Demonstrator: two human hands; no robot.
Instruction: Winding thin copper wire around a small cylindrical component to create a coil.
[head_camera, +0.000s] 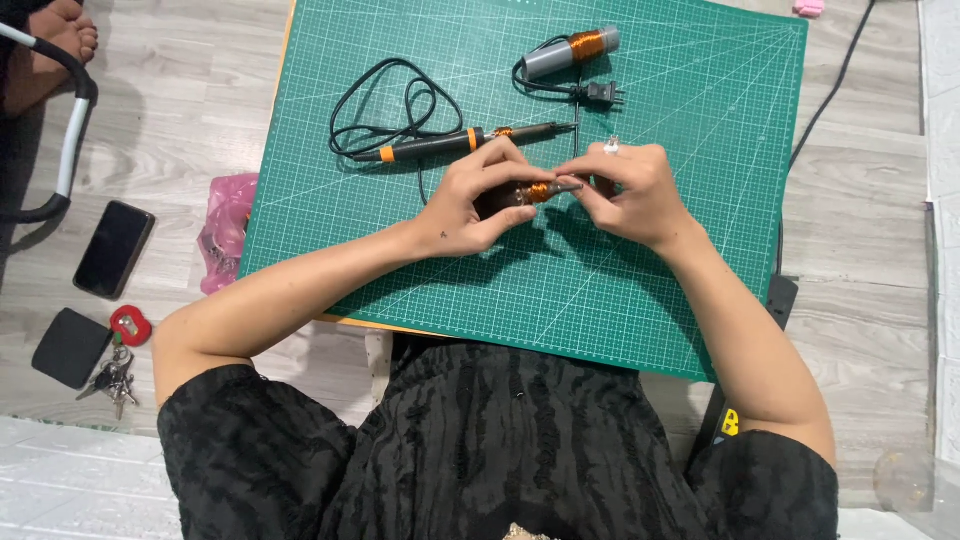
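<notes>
Over the middle of a green cutting mat (650, 290), my left hand (470, 200) grips a dark rod wound with copper wire (540, 191). My right hand (630, 190) pinches the rod's right tip, fingers closed on it, a ring on one finger. Just beyond my hands lies a black soldering iron with orange bands (460, 142), its black cord looped to the left. A second grey rod with a copper coil (572, 50) rests at the mat's far side beside a black power plug (600, 94).
On the wooden floor to the left lie a black phone (113, 248), a black pouch with keys (85, 352) and a pink plastic bag (225, 230). A bare foot (50, 45) and a grey tube frame sit at top left. A black cable runs down the mat's right side.
</notes>
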